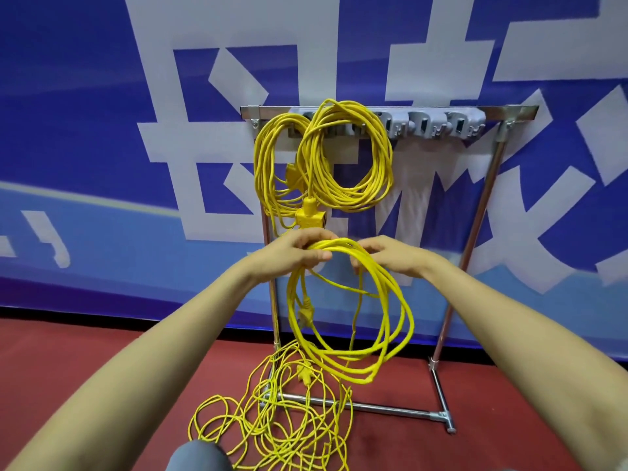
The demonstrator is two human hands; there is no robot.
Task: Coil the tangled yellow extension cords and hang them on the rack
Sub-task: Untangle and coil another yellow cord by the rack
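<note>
Gripping the top of a cord coil (343,245) in the curled fingers of the left hand (299,249); pinching its strands just alongside with the right hand (384,254) fingertips. Below the fingers, hanging loops, then a tangled cord (272,426) on the floor (509,385). Above the fingers, two coils (382,164) hung on the rack (441,109).

A chrome rack (441,110) stands on the red floor against the banner. Two yellow hung coils (380,164) dangle from its grey hooks (424,125) at the left end, with a socket block (309,217) hanging below them. In front, a third coil (334,244) hangs in loose loops from the left hand (299,253) and right hand (384,254), its plug (304,317) dangling inside. Its tail runs down into a tangle (272,426) on the floor by the rack's left foot.
</note>
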